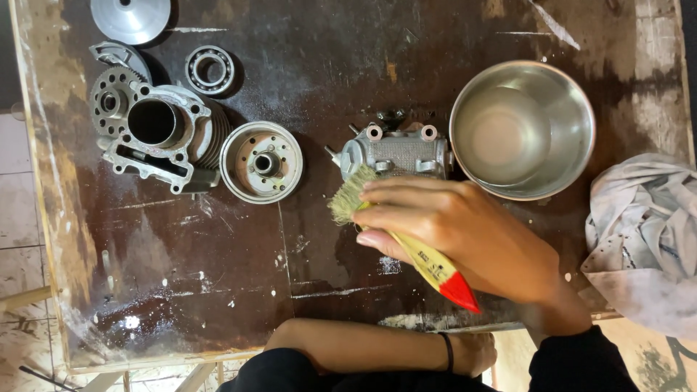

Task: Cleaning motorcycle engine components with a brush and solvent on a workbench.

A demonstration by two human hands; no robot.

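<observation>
Between the right hand's [465,232] fingers [406,196], a paintbrush [406,243] touches the metal casting [396,154].

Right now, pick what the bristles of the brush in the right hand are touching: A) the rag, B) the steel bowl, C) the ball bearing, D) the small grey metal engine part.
D: the right hand holds the brush with its bristles against the left end of the small grey engine part, apart from the bowl.

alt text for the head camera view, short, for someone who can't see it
A right hand holds a paintbrush against a grey metal engine part on a dark worn table. A steel bowl sits beside it.
</observation>
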